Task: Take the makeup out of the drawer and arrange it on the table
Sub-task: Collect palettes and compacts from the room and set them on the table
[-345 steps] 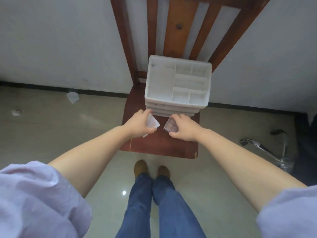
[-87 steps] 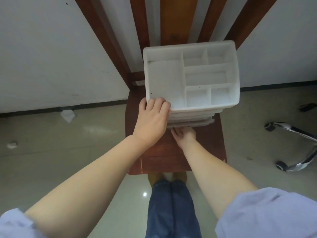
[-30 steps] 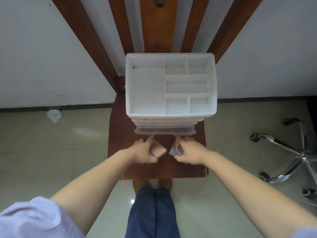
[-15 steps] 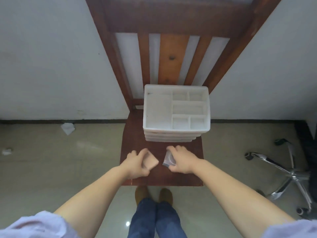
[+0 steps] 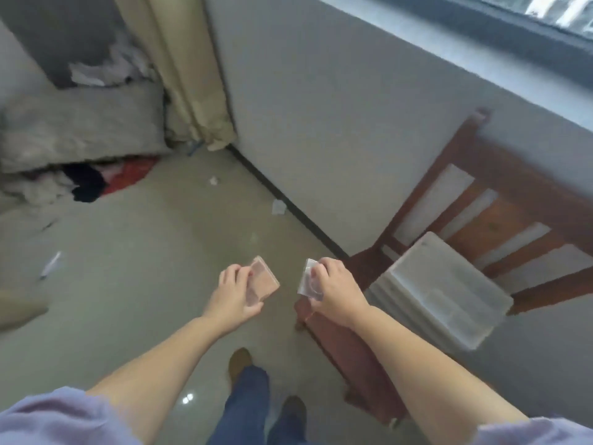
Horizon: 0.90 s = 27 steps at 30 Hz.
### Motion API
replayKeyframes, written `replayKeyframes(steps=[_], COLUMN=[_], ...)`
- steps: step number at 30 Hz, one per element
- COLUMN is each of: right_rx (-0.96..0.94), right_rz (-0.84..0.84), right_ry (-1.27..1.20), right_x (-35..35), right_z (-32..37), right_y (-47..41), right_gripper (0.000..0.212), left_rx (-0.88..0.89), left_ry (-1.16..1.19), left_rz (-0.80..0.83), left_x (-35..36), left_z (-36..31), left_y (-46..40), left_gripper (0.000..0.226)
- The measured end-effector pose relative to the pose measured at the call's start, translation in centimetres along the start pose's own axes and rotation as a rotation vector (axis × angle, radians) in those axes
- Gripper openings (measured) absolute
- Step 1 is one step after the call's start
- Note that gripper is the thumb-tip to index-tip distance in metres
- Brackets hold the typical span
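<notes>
Clear plastic in both grips: my left fingers (image 5: 239, 276) are curled round a pinkish-tan compact (image 5: 261, 282), thumb under its near edge, and my right fingers (image 5: 316, 277) are pinched round a transparent little case (image 5: 308, 280) with something pale inside, too blurred to name. Left hand (image 5: 236, 295) and right hand (image 5: 333, 292) ride side by side at about the same height, apart, not touching. The compact's long axis runs away from me and slightly left; the clear case stands more upright, its flat face toward the left hand. Outward from there: the white drawer organiser (image 5: 439, 290) sits on the wooden chair (image 5: 513, 200) off to my right, nearest the right hand, drawers look closed as far as I can tell. No desk in view, so I judge this as the carry leg: both items out, placement not done, and the head must find the desk first. Ahead are bare floor (image 5: 134, 252), a beige curtain (image 5: 189, 78), a heap of laundry (image 5: 80, 178). Either hand could set down first; neither is nearer any target I can see.
</notes>
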State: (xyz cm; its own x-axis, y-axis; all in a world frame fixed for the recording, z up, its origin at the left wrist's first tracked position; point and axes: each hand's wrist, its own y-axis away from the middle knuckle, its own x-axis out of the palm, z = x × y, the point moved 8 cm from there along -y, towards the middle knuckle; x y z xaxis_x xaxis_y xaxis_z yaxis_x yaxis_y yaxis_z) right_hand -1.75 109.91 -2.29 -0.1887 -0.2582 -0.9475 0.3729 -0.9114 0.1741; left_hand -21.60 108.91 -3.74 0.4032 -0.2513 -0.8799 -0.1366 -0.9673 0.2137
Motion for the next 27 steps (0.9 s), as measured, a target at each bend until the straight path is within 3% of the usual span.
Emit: replayKeyframes(steps=[4,12,18,27], right_rx=[-0.276,-0.869,-0.967,-1.348], right_rz=[0.083,0.26,0.426,0.397], right_ry=[0.156,0.472,0.25,0.216], right_x=[1.3,8.5,14.9,22.4], right_z=[10.4,34.6,53.5,82.2], right_y=[-0.8,3.7,11.9,28.5], right_gripper=[0.031,0.045,0.039,0.042], left_rx=[-0.264,-0.776,-1.055,-1.385], left_ry=[0.037,0.157,0.223,0.256], left_rz=[-0.142,-0.437,-0.551,-0.74], left_x=[-3.2,-5.3,-3.5,-5.7], left_z=[7.6,21.1,28.5,38.5], left_y=[9.5,34.7,55.9,85.2], left_gripper=[0.064,0.066,0.062,0.065])
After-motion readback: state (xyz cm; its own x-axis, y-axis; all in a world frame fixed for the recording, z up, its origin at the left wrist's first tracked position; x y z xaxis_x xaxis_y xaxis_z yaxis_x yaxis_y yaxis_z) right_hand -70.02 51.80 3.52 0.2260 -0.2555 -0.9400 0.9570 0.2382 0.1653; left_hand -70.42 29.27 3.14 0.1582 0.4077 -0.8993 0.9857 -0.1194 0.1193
